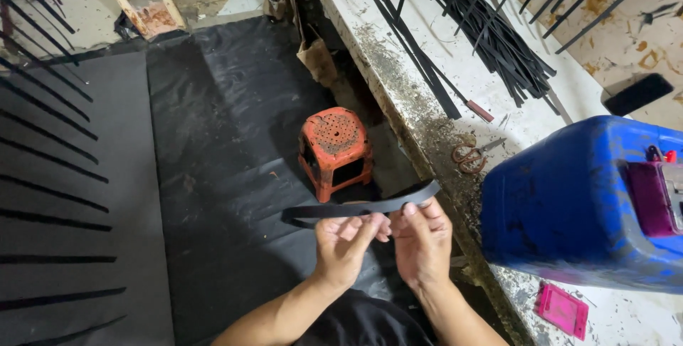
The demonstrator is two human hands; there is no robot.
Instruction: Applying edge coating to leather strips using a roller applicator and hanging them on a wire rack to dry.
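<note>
Black rubber strip (363,208) sits pinched between left hand (346,246) and right hand (421,240), fingers closed; probably bending it, so next needs steady grips.

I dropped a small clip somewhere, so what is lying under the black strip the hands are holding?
Below the black strip held by the left hand and right hand lies black floor sheeting, with an orange stool just beyond. The hands hide the floor directly beneath them.

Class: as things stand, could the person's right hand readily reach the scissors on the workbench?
Probably not at once: the right hand grips the black strip together with the left hand. The path to the scissors looks unobstructed once it lets go.
</note>
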